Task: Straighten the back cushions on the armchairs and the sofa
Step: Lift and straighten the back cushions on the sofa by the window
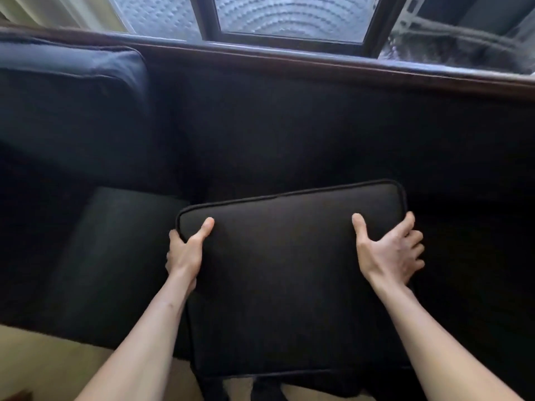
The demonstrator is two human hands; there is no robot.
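While the dark back cushion is gripped at both side edges, it is held in front of the sofa, above the seat area, w/ its piped top edge tilted, right corner higher. L hand: thumb laid on the front face, fingers wrapped behind the left edge, closed on the cushion. R hand: thumb on the front face, fingers spread and curled over the right edge, also clamped on the cushion. A second back cushion, bluish, is seen upright at far left against the sofa back. Seat cushion is visible below it. Wooden rail and window are located behind the sofa.
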